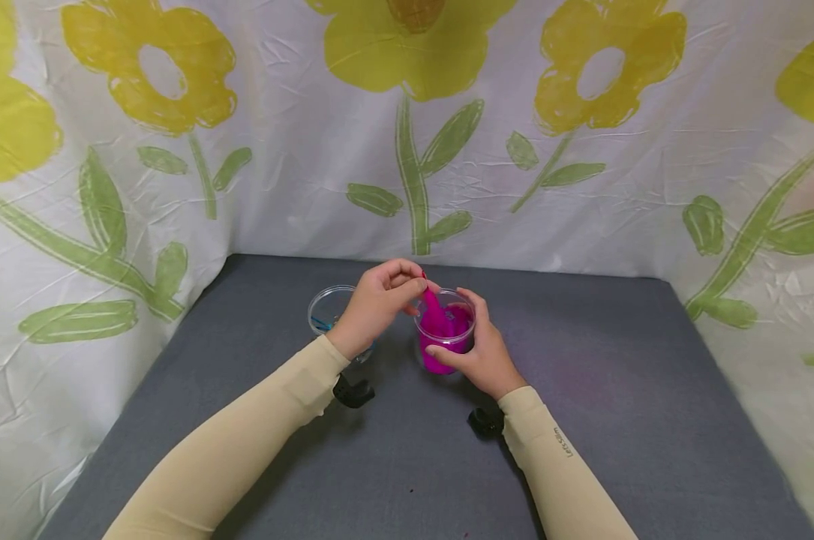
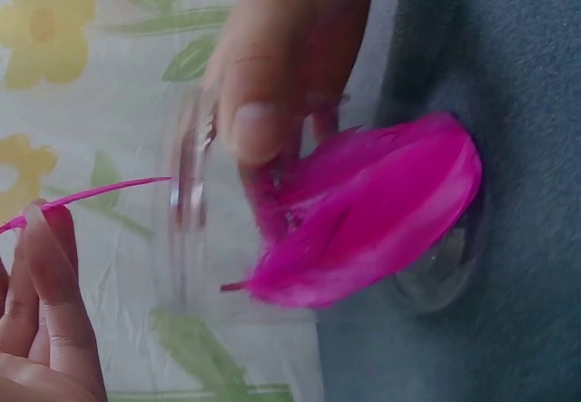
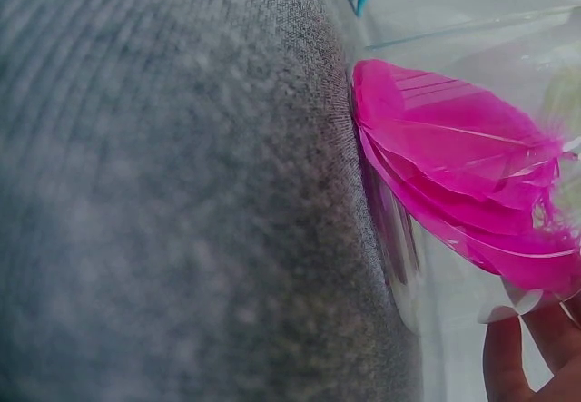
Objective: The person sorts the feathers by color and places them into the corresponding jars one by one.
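My left hand point(image 1: 373, 304) pinches a bright pink feather point(image 1: 434, 304) by its quill, over the mouth of a clear plastic cup point(image 1: 449, 340). In the left wrist view this feather point(image 2: 109, 187) appears edge-on between thumb and fingertips, its far end at the cup's rim. Around the cup's side curls my right hand point(image 1: 485, 352), thumb at the front and fingers behind. Several pink feathers point(image 2: 381, 220) lie inside the cup, seen through its wall; the right wrist view shows them point(image 3: 454, 139) overlapping. The cup stands upright on the grey table.
A second clear cup point(image 1: 319, 295) with blue feather-like pieces point(image 1: 321, 324) stands to the left, partly hidden by my left hand. The grey cloth-covered table point(image 1: 602, 420) meets a white curtain point(image 1: 285, 150) with yellow flowers at the back and sides. Black wrist cameras point(image 1: 354, 391) hang below both wrists.
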The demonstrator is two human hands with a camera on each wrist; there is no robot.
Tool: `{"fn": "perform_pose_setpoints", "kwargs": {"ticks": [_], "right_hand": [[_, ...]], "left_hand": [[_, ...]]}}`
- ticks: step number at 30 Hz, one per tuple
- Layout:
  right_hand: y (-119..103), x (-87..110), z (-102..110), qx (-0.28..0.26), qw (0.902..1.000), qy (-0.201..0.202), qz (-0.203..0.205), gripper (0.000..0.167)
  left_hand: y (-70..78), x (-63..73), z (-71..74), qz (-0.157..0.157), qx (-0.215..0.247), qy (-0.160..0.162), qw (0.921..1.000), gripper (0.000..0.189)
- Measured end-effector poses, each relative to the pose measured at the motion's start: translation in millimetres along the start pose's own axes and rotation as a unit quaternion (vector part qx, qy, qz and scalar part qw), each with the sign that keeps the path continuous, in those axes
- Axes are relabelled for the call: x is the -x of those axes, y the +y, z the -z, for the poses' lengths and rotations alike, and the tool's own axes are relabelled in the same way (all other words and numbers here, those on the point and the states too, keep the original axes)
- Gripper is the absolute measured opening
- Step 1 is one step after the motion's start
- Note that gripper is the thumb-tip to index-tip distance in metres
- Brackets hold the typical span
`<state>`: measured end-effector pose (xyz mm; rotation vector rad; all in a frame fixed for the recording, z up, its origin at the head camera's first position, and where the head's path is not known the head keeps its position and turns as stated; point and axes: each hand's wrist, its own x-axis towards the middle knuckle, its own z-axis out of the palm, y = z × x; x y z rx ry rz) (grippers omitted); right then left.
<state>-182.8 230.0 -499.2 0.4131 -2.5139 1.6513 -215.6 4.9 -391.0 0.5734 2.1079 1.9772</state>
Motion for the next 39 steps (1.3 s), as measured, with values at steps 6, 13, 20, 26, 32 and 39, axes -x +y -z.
{"fn": "perform_pose_setpoints", "kwargs": {"ticks": [6, 13, 20, 26, 32, 39], "right_hand": [[-1.4, 0.0, -0.8, -0.002, 1.0000, 0.000, 0.001, 0.105], [-2.8, -0.6, -1.1, 0.004, 1.0000, -0.001, -0.001, 0.106], [-1.2, -1.2, -1.8, 0.000, 1.0000, -0.002, 0.005, 0.106], [0.5, 0.1, -5.5, 0.004, 1.0000, 0.000, 0.001, 0.105], [1.0, 0.5, -3.7, -0.006, 1.0000, -0.002, -0.001, 0.104], [8.0, 6.5, 8.0, -0.003, 0.9999, 0.005, -0.013, 0.104]], "left_hand": [[-8.4, -0.4, -9.9, 0.028, -0.005, -0.024, 0.9993, 0.015], [-12.0, 0.1, -15.1, 0.034, -0.024, -0.033, 0.9986, 0.016], [-12.4, 0.5, -19.4, 0.063, -0.027, -0.039, 0.9969, 0.022], [-11.3, 3.9, -17.7, 0.062, -0.051, -0.024, 0.9965, 0.027], [-5.5, 15.7, -8.8, 0.012, -0.097, 0.010, 0.9952, 0.020], [-2.1, 31.8, 0.6, -0.046, -0.119, 0.037, 0.9911, 0.016]]}}
